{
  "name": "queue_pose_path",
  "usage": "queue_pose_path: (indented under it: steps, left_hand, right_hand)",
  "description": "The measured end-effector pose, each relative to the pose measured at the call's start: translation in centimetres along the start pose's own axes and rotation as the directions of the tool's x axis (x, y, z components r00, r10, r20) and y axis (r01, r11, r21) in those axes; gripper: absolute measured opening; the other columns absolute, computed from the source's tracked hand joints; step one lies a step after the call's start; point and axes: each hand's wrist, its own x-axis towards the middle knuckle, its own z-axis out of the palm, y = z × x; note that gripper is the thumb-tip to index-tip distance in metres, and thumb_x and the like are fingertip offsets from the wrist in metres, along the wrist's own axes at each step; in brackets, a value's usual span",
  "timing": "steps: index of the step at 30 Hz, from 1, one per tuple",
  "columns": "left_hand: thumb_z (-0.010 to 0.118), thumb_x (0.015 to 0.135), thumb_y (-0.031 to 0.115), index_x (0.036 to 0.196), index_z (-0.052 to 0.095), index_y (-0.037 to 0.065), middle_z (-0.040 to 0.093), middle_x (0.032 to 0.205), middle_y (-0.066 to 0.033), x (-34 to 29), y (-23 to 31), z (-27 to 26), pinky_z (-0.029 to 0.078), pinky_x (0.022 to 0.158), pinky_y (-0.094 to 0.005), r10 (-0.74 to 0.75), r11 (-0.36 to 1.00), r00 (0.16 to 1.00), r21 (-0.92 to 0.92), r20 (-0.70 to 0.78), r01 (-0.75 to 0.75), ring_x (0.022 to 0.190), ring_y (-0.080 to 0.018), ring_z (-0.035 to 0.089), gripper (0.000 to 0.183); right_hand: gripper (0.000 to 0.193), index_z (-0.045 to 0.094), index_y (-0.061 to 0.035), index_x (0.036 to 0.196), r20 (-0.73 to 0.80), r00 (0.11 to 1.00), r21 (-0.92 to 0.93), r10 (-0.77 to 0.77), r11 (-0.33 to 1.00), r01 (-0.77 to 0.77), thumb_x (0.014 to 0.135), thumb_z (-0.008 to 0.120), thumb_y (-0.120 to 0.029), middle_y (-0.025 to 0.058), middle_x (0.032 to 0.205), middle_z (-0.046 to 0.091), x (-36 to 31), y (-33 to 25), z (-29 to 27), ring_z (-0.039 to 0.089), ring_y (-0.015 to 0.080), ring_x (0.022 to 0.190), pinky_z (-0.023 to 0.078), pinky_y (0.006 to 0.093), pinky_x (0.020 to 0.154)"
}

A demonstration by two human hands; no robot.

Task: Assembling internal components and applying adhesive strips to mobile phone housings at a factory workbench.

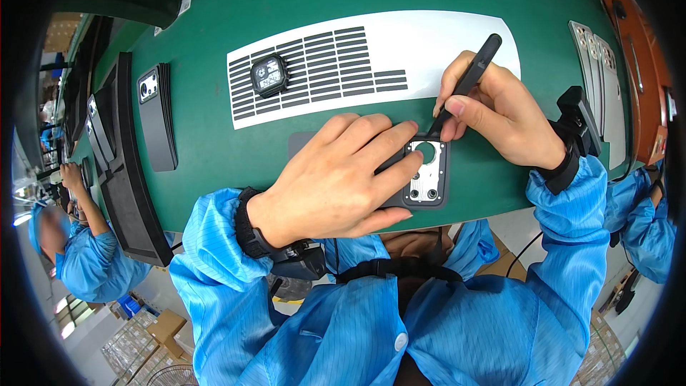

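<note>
A dark grey phone back cover (pixel 304 142) lies crosswise on the green table near its front edge. At its right end sits a silver camera plate (pixel 423 183) with a large round hole and smaller ones. My left hand (pixel 336 182) rests over the cover's middle and holds it down, its fingertips at the plate's left side; the hand hides much of the cover. My right hand (pixel 504 111) grips a slim black pen-shaped tool (pixel 477 70), tilted with its lower end at the plate's upper edge. Fingers partly hide the tip.
Beyond my hands lies a white sheet (pixel 457 36) with rows of black strips, a square digital watch (pixel 269 75) on it. Stacked phone covers (pixel 157 125) and a black tray (pixel 128 186) are at left. Silvery covers (pixel 597 64) and a brown case (pixel 639 64) are at right.
</note>
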Motion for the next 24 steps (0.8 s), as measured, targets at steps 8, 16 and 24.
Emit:
queue_pose_path:
  steps: [8,16,24]
  left_hand:
    - [0.082,0.064,0.038,0.121,0.063,0.008,0.057,0.13,-0.013,0.09,0.1,0.05,0.044,0.086,-0.0419,-0.014,1.0,1.0,-0.005,0.004,0.014,0.109,-0.0312,0.055,0.067]
    - [0.082,0.062,0.036,0.125,0.061,0.007,0.055,0.129,-0.0119,0.17,0.07,0.08,0.043,0.087,-0.0423,-0.021,1.0,1.0,-0.013,0.011,0.022,0.109,-0.0313,0.054,0.073]
    - [0.083,0.06,0.034,0.126,0.062,0.007,0.056,0.129,-0.0112,0.25,0.06,0.13,0.043,0.089,-0.0426,-0.032,0.999,0.999,-0.039,0.012,0.032,0.111,-0.0313,0.053,0.074]
  right_hand:
    - [0.008,0.054,0.0002,0.104,-0.006,1.0,-0.007,-0.007,1.0,0.007,0.098,0.056,-0.005,0.006,0.085,0.059,-0.11,0.18,-0.02,0.065,0.0116,0.072,0.054,0.0252,0.065]
    - [0.008,0.054,0.0,0.104,-0.005,1.0,-0.01,-0.021,1.0,0.021,0.098,0.056,-0.005,0.0055,0.085,0.059,-0.12,0.26,-0.02,0.065,0.0109,0.072,0.054,0.0249,0.065]
    - [0.007,0.054,-0.0001,0.104,-0.005,1.0,-0.024,-0.031,0.999,0.031,0.098,0.056,-0.004,0.0057,0.084,0.06,-0.11,0.24,0.02,0.065,0.011,0.072,0.054,0.0248,0.065]
